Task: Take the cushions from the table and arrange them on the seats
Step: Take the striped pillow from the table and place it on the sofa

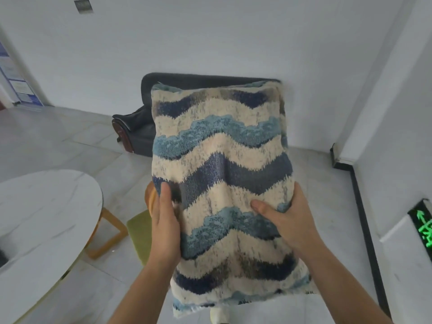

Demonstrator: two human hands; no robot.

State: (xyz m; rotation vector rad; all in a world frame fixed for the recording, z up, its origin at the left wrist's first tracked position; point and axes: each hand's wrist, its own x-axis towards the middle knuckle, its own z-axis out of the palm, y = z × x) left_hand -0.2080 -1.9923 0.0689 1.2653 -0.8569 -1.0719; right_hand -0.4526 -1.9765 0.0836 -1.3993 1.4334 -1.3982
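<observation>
Held up in the air in both hands: one wavy blue and cream cushion [219, 183], left hand [164, 220] closed in a grip on its left edge, right hand [288, 220] closed on its right edge. Off the white counter [46, 206] already, but not yet set on a seat. Still to do, most likely: down onto the dark sofa [138, 127] behind, or the green chair [140, 232] just below; no other cushions seen.

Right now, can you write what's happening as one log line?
carrying | both hands: left hand, right hand grip wavy cushion | heading: black armchair
</observation>
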